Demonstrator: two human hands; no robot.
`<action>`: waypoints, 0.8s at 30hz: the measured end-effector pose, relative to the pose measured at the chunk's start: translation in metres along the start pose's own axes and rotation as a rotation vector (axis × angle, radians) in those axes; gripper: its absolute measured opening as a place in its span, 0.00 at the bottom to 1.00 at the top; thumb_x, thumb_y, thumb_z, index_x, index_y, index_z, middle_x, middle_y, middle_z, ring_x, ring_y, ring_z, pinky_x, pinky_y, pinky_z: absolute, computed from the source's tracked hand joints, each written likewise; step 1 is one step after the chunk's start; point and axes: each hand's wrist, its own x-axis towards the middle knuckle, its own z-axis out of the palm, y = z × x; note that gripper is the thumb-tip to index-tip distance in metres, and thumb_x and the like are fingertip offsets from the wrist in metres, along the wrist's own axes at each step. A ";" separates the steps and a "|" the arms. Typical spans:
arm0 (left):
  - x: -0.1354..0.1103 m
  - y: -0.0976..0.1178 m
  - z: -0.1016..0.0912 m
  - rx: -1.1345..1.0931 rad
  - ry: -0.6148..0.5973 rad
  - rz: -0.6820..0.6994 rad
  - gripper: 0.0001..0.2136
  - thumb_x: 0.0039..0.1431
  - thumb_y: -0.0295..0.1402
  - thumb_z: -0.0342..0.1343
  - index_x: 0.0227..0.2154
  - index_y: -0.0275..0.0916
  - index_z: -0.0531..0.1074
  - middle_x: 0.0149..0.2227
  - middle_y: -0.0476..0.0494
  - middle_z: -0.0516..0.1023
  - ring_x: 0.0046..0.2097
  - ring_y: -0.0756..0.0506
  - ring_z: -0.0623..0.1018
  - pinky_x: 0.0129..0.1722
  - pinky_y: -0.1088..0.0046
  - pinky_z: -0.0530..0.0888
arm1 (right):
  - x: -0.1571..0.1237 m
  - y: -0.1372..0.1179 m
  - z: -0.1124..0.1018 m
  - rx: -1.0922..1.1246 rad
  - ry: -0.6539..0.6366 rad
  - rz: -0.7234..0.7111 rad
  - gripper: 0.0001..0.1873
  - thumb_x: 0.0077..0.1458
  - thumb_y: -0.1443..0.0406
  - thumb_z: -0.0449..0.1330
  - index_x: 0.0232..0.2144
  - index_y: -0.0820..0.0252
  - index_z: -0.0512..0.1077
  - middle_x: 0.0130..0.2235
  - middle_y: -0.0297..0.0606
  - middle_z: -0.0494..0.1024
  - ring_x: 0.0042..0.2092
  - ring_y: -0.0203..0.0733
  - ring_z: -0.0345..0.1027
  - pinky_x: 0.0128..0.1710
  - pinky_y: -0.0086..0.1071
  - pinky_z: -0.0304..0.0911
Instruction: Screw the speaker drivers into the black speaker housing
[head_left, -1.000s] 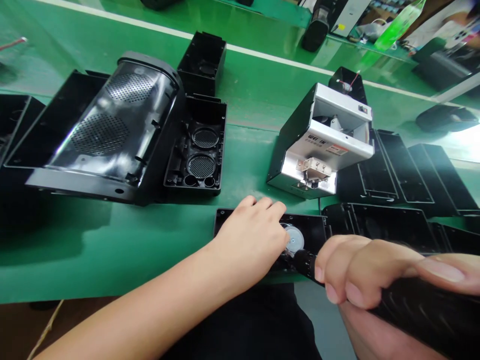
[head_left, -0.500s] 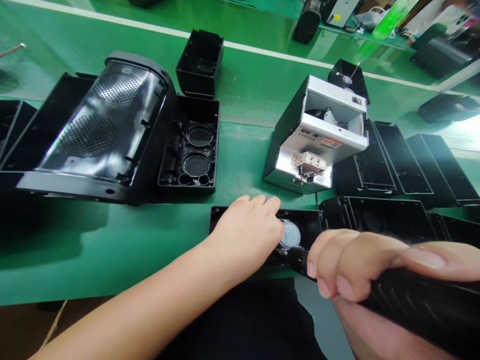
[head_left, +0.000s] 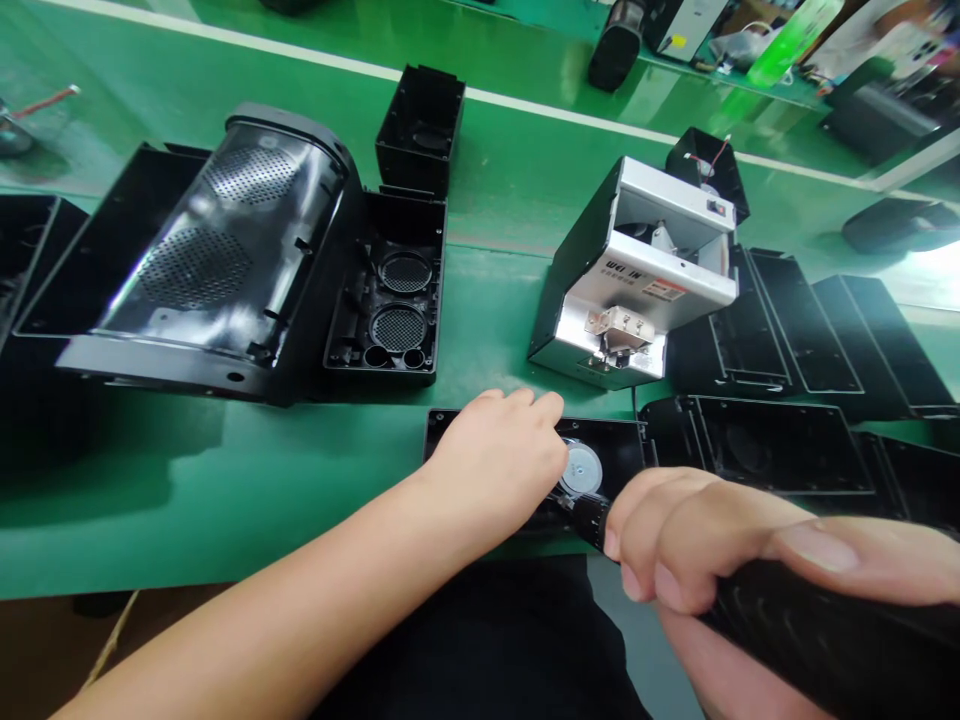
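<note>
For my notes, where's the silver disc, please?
In the head view, the silver disc sits right of centre, by the left hand, inside a black box.

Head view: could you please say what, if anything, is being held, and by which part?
The right hand grips the black tool around its body near the front. Whether the left hand holds anything cannot be told: its fingertips are hidden.

A glossy green table (head_left: pixel 495 220) fills most of the view, crossed by a thin seam and, farther back, a slanting white stripe (head_left: pixel 570 112). Pale reflections streak it, and white glare (head_left: pixel 934 270) washes out the right edge. At upper right stand a bright green bottle (head_left: pixel 793 42), a pale box (head_left: pixel 684 28) and blurred clutter. Below the near edge, a tan cord (head_left: pixel 112 640) hangs before a brown patch (head_left: pixel 45 650) at lower left.
</note>
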 end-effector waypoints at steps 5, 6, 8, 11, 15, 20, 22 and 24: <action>-0.004 0.002 -0.002 -0.019 0.019 0.006 0.09 0.62 0.24 0.63 0.26 0.39 0.77 0.35 0.44 0.73 0.40 0.39 0.77 0.32 0.63 0.62 | -0.003 -0.008 -0.006 -0.182 -0.146 0.200 0.23 0.75 0.58 0.55 0.26 0.57 0.74 0.23 0.39 0.76 0.29 0.47 0.76 0.36 0.46 0.74; -0.005 0.002 -0.003 -0.021 0.023 0.011 0.09 0.62 0.23 0.63 0.26 0.38 0.77 0.35 0.44 0.73 0.40 0.39 0.77 0.33 0.63 0.63 | -0.004 -0.009 -0.006 -0.201 -0.158 0.206 0.24 0.75 0.57 0.54 0.26 0.57 0.74 0.22 0.39 0.76 0.30 0.48 0.76 0.36 0.46 0.73; -0.008 0.002 -0.004 -0.025 0.031 0.023 0.09 0.62 0.21 0.62 0.26 0.38 0.76 0.35 0.44 0.73 0.40 0.39 0.77 0.33 0.64 0.63 | -0.007 -0.008 -0.003 -0.191 -0.163 0.149 0.19 0.74 0.60 0.55 0.29 0.56 0.75 0.24 0.38 0.78 0.30 0.47 0.77 0.35 0.45 0.73; -0.011 0.003 -0.004 -0.032 0.048 0.031 0.09 0.62 0.21 0.60 0.27 0.37 0.76 0.35 0.44 0.74 0.41 0.39 0.77 0.34 0.63 0.64 | -0.011 -0.002 0.007 -0.133 -0.144 0.056 0.10 0.71 0.66 0.60 0.36 0.51 0.79 0.28 0.34 0.80 0.29 0.44 0.76 0.35 0.44 0.73; -0.012 0.003 0.001 -0.049 0.079 0.039 0.11 0.65 0.21 0.58 0.27 0.37 0.76 0.35 0.43 0.74 0.41 0.38 0.78 0.35 0.63 0.66 | -0.013 0.011 0.017 -0.027 -0.073 -0.097 0.10 0.70 0.57 0.63 0.46 0.51 0.82 0.28 0.35 0.79 0.28 0.44 0.74 0.31 0.43 0.71; -0.023 0.005 -0.007 -0.035 0.106 0.041 0.08 0.69 0.25 0.57 0.32 0.37 0.76 0.38 0.42 0.76 0.45 0.37 0.78 0.41 0.60 0.71 | -0.012 0.026 0.020 0.038 -0.031 -0.192 0.26 0.59 0.41 0.69 0.48 0.52 0.83 0.27 0.34 0.78 0.27 0.45 0.73 0.28 0.42 0.71; -0.035 0.007 -0.016 0.000 0.113 0.040 0.05 0.70 0.29 0.58 0.36 0.38 0.75 0.41 0.43 0.77 0.47 0.38 0.78 0.46 0.59 0.73 | -0.013 0.031 0.024 0.034 -0.010 -0.225 0.26 0.60 0.41 0.68 0.48 0.52 0.83 0.27 0.34 0.78 0.27 0.44 0.73 0.26 0.40 0.70; -0.051 0.010 -0.024 0.018 0.118 0.018 0.08 0.68 0.37 0.64 0.41 0.38 0.74 0.46 0.43 0.78 0.50 0.38 0.79 0.50 0.59 0.75 | -0.017 0.038 0.030 0.036 0.058 -0.292 0.27 0.59 0.41 0.67 0.46 0.54 0.83 0.26 0.35 0.77 0.25 0.44 0.70 0.23 0.40 0.67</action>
